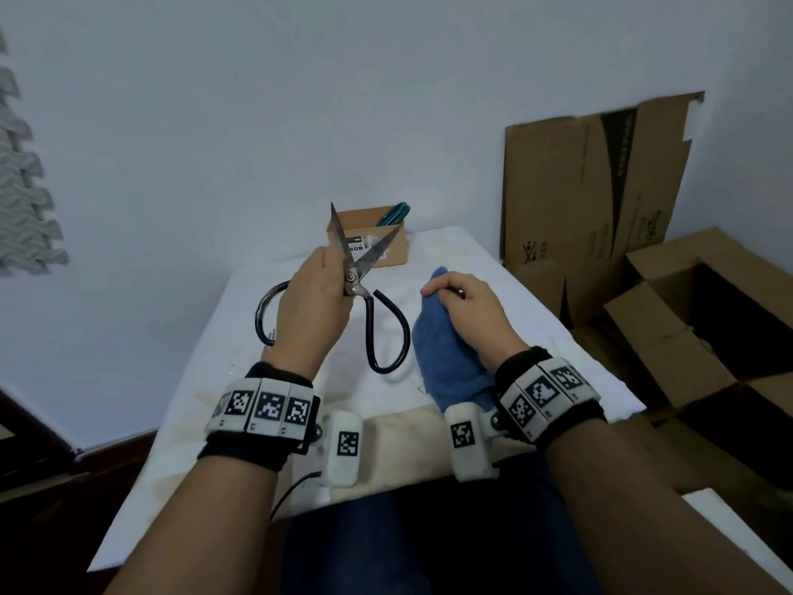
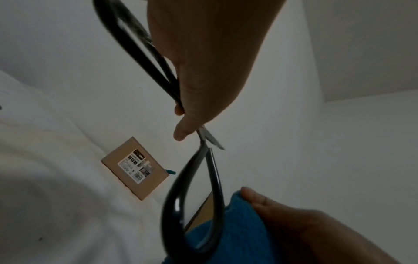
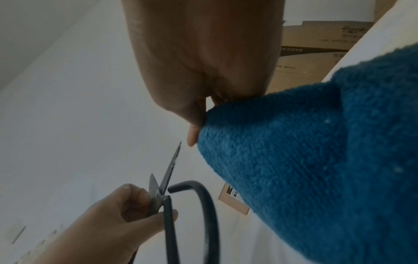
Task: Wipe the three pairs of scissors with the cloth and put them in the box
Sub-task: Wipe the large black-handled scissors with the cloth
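Large black-handled scissors (image 1: 368, 289) with worn steel blades are held up above the white table (image 1: 536, 319), blades spread and pointing away. My left hand (image 1: 315, 294) pinches them at the pivot; the left wrist view shows the scissors (image 2: 192, 196) hanging from the left hand (image 2: 199, 89). My right hand (image 1: 463, 304) grips a blue cloth (image 1: 446, 354) just right of the scissors, not touching the blades. In the right wrist view the blue cloth (image 3: 305, 160) fills the right side beside the scissors (image 3: 172, 171). A small cardboard box (image 1: 386, 246) at the table's far edge holds teal-handled scissors (image 1: 394, 213).
A flattened cardboard sheet (image 1: 600, 182) leans on the wall at the right. Open cardboard boxes (image 1: 703, 319) stand on the floor right of the table. The wall runs close behind the small box.
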{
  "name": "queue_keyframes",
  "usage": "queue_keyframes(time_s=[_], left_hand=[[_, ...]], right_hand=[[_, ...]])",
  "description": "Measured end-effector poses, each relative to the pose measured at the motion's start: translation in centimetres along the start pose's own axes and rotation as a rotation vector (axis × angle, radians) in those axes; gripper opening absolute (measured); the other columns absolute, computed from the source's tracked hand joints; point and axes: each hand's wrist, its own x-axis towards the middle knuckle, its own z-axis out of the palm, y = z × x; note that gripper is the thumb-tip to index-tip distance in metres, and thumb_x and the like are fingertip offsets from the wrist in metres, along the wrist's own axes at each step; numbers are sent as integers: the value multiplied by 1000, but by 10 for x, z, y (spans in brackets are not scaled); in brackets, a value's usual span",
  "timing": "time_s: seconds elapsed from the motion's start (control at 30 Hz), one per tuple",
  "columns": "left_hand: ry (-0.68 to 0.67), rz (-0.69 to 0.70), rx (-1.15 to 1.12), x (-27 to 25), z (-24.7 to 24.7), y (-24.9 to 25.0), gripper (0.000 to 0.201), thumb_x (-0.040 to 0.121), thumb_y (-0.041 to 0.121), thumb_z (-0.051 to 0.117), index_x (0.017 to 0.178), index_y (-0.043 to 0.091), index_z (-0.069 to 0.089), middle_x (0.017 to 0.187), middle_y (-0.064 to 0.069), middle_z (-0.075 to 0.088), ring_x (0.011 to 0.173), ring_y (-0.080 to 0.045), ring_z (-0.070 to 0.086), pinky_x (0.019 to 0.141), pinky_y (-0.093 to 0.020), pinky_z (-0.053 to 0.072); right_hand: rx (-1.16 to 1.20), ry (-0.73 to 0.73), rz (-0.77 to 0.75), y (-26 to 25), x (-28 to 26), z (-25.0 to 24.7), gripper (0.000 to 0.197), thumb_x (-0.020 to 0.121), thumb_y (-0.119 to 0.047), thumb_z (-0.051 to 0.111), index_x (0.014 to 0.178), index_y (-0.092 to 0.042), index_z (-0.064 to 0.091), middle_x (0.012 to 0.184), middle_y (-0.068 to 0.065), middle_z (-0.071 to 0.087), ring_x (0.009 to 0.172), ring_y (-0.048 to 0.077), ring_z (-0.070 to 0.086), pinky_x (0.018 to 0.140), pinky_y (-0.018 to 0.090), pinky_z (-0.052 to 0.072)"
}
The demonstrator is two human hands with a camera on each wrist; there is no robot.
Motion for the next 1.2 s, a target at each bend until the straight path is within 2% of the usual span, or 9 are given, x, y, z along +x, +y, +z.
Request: queue_keyframes(time_s=[0.23,0.4,0.6,0.73,0.8,0.93,1.0,1.1,1.2], left_hand=[[-18,-45,-36,-7,4,13,29,85,10,73,105,4,53,100,-13,58,85,-33,56,62,-31,27],[1,-93,-117,-8,10,18,34,84,25,78,92,12,48,92,-3,50,78,-26,52,62,-31,30],[-139,-190,-309,-7,12,21,38,81,28,79,83,18,42,91,1,57,77,-21,58,62,-34,42],[-316,-409,-546,-13,4,12,40,82,41,79,94,14,53,96,6,66,87,-10,64,64,-25,44],[-341,-497,-634,-16,3,4,38,85,46,75,98,14,57,99,6,66,93,-9,61,66,-23,42],[-495,-501,-778,-20,4,-5,31,91,45,68,109,20,68,105,10,71,102,-4,63,77,-16,43],[-579,-459,-888,-24,6,-5,26,95,40,64,112,21,71,104,7,75,104,-9,67,89,-20,48],[-558,-491,-1082,-29,8,-4,29,101,28,57,116,7,69,90,-5,76,86,-15,72,89,-28,55],[-546,-487,-1081,-32,8,-4,33,103,27,53,115,0,68,78,-2,68,73,-15,65,78,-26,57]], right_hand=[[-71,-111,-48,-4,-5,8,32,92,-45,60,86,-17,73,90,-3,71,89,7,64,77,17,46],[-76,-114,-48,7,-3,10,17,91,-33,65,90,-18,72,91,-5,68,87,3,61,72,11,42],[16,-2,-54,10,-6,8,25,98,-22,53,83,-13,70,90,3,70,89,13,62,83,25,46],[-33,46,-72,12,-10,-2,27,99,-22,52,86,-10,72,82,-9,64,81,-2,57,74,5,40],[-27,45,-59,16,-11,-2,27,99,-23,53,87,-9,73,86,-7,65,83,-1,58,76,7,40],[39,7,-58,14,-13,3,24,98,-22,55,83,-14,73,87,-9,66,84,-3,60,79,9,43],[45,-18,-80,10,-12,5,23,98,-21,56,83,-16,73,91,-6,67,86,-2,60,78,5,42],[46,-21,-82,9,-11,6,22,97,-20,57,85,-14,73,97,0,66,88,-2,60,77,2,40],[25,-31,-71,8,-12,6,22,97,-22,57,86,-14,74,96,-1,66,88,-2,60,78,4,41]])
